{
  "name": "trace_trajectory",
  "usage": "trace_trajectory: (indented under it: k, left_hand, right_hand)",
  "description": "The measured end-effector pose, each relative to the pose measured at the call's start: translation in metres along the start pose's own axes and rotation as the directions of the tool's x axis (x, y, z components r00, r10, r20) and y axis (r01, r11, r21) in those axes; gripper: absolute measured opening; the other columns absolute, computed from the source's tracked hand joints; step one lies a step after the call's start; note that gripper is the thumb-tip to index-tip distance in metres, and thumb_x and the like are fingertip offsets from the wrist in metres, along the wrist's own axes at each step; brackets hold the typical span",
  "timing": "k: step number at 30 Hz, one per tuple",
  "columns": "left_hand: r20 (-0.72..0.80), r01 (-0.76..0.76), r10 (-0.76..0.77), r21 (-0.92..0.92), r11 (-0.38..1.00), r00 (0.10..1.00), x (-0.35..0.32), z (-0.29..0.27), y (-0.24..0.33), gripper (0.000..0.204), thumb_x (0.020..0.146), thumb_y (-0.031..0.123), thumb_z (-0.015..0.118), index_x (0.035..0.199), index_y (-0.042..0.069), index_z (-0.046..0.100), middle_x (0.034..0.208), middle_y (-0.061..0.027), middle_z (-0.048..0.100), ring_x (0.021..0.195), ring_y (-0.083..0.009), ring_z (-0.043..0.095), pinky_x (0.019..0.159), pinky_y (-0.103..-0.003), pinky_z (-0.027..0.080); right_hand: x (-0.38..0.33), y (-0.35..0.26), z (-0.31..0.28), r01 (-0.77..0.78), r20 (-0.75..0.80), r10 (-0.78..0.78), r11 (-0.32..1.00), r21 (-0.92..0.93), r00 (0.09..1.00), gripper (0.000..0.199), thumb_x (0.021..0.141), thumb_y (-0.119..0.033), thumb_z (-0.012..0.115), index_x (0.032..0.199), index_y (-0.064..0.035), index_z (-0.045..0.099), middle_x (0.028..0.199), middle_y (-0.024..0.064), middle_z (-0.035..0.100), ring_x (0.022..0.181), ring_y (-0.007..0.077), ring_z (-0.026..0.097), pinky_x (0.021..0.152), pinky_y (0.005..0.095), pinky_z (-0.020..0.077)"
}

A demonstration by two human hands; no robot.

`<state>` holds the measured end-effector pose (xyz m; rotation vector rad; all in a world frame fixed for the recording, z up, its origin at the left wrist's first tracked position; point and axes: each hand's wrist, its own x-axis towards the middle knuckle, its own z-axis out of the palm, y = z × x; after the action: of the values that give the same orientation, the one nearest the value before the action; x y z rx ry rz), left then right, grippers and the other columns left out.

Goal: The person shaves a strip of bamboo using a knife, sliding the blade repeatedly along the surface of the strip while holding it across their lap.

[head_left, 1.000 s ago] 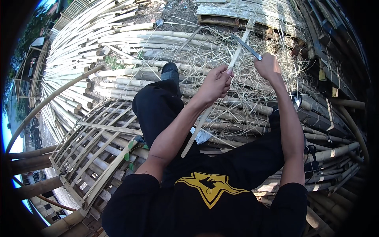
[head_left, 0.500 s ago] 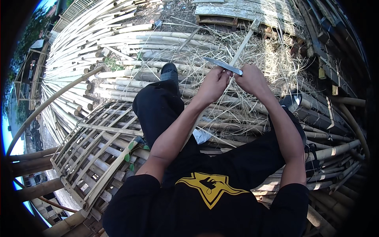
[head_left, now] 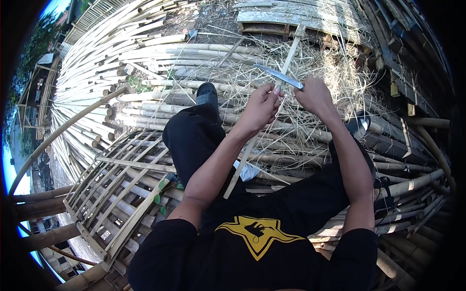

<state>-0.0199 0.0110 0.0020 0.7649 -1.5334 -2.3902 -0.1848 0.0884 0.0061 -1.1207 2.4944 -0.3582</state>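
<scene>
My left hand (head_left: 262, 109) is closed around a long, pale bamboo strip (head_left: 291, 53). The strip slants from near my lap up and away to the right, with a knobbly node at its far end. In my right hand (head_left: 315, 98) is a knife (head_left: 280, 74), gripped by a handle that my fingers hide. Its bright blade points left and crosses the strip just beyond my left fingertips. Whether the edge touches the strip I cannot tell.
Bamboo poles (head_left: 160, 58) lie under and around my feet, covered by thin shavings (head_left: 315, 131). A slatted bamboo lattice (head_left: 116, 189) stands by my left knee. Wooden planks (head_left: 310, 17) sit at the far side. A white scrap (head_left: 247, 171) lies between my legs.
My right hand has moved slightly right, and the blade has tilted and risen a little. My left hand and the strip have shifted slightly, baring more of the strip's near end.
</scene>
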Motion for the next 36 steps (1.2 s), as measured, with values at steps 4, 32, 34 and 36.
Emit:
trace_trajectory:
  k: [4,32,34,36]
  left_hand:
    - [0.030,-0.093,0.091,0.081,0.992,0.995,0.002,-0.001,-0.005,0.018,0.102,0.021,0.039,0.096,0.005,0.046,0.057,0.0073,0.031,0.042,-0.0014,0.024,0.038,-0.019,0.019]
    - [0.070,0.080,-0.072,-0.122,0.989,0.995,-0.001,-0.001,-0.012,0.017,0.101,0.022,0.042,0.095,0.006,0.045,0.059,0.0062,0.030,0.044,-0.0026,0.025,0.037,-0.020,0.018]
    - [0.034,0.054,-0.052,-0.091,0.994,0.998,-0.001,-0.004,-0.010,0.017,0.101,0.022,0.041,0.095,0.007,0.045,0.059,0.0062,0.030,0.044,-0.0023,0.025,0.037,-0.019,0.019]
    - [0.049,0.058,-0.054,-0.094,0.994,0.997,-0.001,-0.007,-0.010,0.016,0.101,0.022,0.041,0.095,0.007,0.046,0.060,0.0059,0.032,0.044,-0.0022,0.026,0.037,-0.019,0.019]
  right_hand:
    - [-0.002,-0.001,0.007,0.034,0.059,-0.037,0.998,0.048,0.998,0.031,0.078,-0.024,0.061,0.074,0.0063,0.065,0.070,0.0247,0.064,0.071,0.0377,0.065,0.069,0.0446,0.0516]
    - [0.050,0.036,0.009,-0.153,-0.055,0.156,0.987,0.047,0.986,0.033,0.077,-0.026,0.058,0.082,0.0060,0.065,0.077,0.0232,0.066,0.074,0.0349,0.066,0.070,0.0431,0.0513]
    - [0.044,0.025,0.009,-0.150,-0.008,0.151,0.985,0.079,0.988,0.034,0.078,-0.027,0.058,0.082,0.0063,0.065,0.078,0.0236,0.065,0.074,0.0346,0.066,0.069,0.0432,0.0512]
    - [0.039,0.021,0.010,-0.130,0.017,0.129,0.986,0.105,0.992,0.037,0.080,-0.028,0.057,0.081,0.0074,0.065,0.073,0.0231,0.065,0.069,0.0334,0.066,0.066,0.0426,0.0514]
